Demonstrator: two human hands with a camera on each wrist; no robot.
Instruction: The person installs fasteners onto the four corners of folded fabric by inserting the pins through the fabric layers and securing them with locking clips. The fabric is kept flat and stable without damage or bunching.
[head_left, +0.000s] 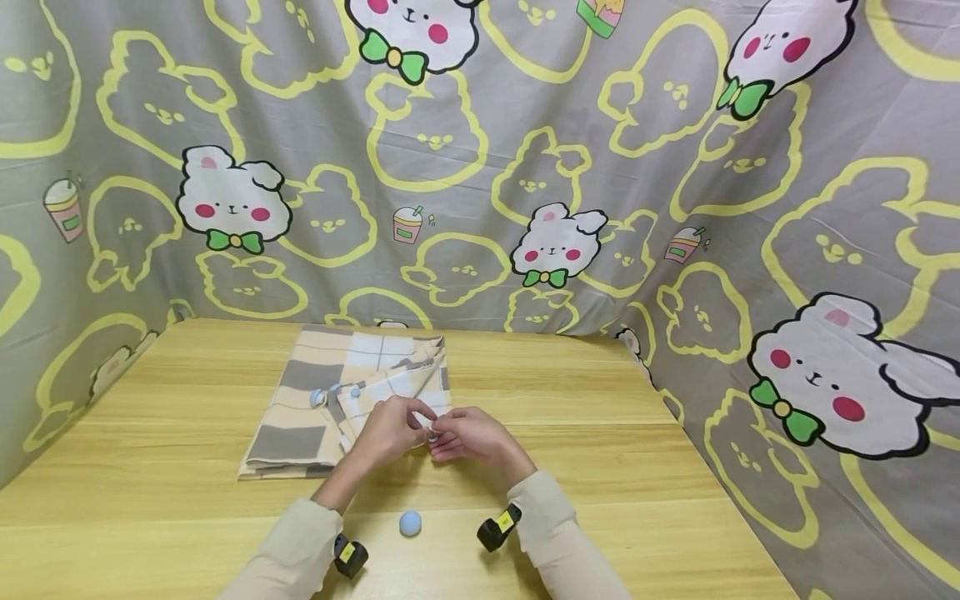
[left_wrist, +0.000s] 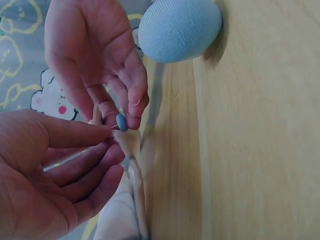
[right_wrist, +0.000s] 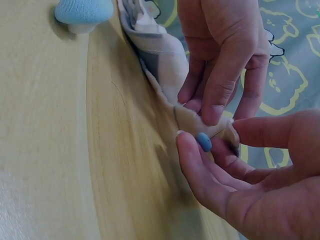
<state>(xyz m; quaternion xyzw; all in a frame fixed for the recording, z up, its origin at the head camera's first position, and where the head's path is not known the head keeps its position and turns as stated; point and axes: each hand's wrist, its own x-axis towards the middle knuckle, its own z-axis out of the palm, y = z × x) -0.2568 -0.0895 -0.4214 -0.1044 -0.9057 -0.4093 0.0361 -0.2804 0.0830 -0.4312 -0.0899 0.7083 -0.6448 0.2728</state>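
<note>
A plaid cloth (head_left: 292,442) in beige, grey and white lies folded on the table, one corner lifted toward the person. My left hand (head_left: 390,429) pinches this corner between thumb and fingers. Facing it, my right hand (head_left: 472,433) holds a small blue-headed pin (right_wrist: 204,142) at the corner, thumb against the blue head and a fingertip at the cloth's edge. The pin's thin shaft shows beside the fabric. A light-blue mushroom-shaped cap (head_left: 410,523) with a pale stem stands on the table, nearer the person than both hands.
More light-blue caps (head_left: 317,397) sit on the folded cloth, left of the hands. The wooden table (head_left: 600,500) extends to both sides. A grey curtain (head_left: 465,300) with cartoon bears hangs round the back and sides.
</note>
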